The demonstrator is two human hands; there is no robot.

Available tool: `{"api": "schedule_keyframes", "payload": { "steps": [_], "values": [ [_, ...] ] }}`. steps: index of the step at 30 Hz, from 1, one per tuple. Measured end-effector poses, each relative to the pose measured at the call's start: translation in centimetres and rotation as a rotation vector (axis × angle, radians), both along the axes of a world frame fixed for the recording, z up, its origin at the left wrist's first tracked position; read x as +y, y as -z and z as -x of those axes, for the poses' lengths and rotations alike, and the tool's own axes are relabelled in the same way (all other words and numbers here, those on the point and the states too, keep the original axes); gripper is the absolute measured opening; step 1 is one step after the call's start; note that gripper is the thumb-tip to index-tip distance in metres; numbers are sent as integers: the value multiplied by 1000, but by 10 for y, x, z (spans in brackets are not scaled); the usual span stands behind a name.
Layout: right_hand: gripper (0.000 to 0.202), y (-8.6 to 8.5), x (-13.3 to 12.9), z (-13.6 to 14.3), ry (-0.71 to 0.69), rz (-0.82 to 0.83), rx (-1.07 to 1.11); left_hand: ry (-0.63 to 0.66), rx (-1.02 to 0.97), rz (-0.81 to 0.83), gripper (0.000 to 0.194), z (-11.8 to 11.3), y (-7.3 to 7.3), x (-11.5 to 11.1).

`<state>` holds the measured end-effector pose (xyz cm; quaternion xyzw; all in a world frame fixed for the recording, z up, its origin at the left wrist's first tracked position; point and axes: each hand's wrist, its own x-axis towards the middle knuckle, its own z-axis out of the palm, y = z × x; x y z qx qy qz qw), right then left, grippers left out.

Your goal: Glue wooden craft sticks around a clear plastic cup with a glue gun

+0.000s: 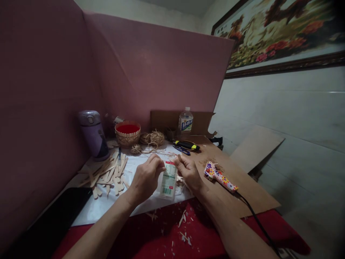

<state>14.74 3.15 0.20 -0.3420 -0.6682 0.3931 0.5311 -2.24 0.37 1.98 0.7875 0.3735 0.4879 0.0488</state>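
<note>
My left hand [147, 177] is closed in a pinch above the white paper [101, 207]. Opposite it, my right hand [189, 173] also pinches thumb to finger. A clear plastic packet [167, 181] with a green and red printed label lies between and below the fingers, its top edge close to both fingertips. Whatever is between the fingers is too small or hidden to make out. Beyond the hands are thin loose strands of twine [169, 154]. A patterned glue gun [219, 177] with a black cord rests to the right of my right hand.
Wooden craft sticks [106, 176] are piled at left beside a purple bottle [94, 135]. Behind stand a red-lined basket [127, 135], balls of twine [155, 138] and a plastic bottle [186, 121]. A yellow-black cutter [188, 145] lies on brown board [242, 199]. Scraps litter the red cloth [172, 230].
</note>
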Motion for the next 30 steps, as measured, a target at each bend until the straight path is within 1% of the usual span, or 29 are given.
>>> {"api": "schedule_keyframes", "payload": {
  "steps": [2,4,7,9,11,14,16,18,21,26,30],
  "values": [
    [42,0,0,0,3,-4,-6,-39,11,32,15,0,2,1],
    [43,0,0,0,10,-11,-4,-53,-66,86,18,0,4,2],
    [43,2,2,-1,15,-15,11,-8,-205,199,21,1,3,4],
    [42,2,3,-1,17,-14,18,41,-249,241,22,2,1,5],
    [42,3,5,-1,16,-13,28,78,-237,227,22,3,-1,4],
    [42,4,5,-2,11,-13,44,85,-156,166,15,3,-3,2],
    [43,4,5,-2,4,-15,41,60,-111,122,13,3,-2,2],
    [43,3,4,-2,-8,-13,24,24,-61,85,14,2,0,2],
    [43,3,2,-2,-41,8,1,-45,-6,86,16,1,3,2],
    [44,0,-2,-2,-85,11,-33,-85,-106,142,20,-2,3,1],
    [47,-5,-6,-1,-133,2,-84,-135,-177,161,19,-3,2,0]
  ]
}}
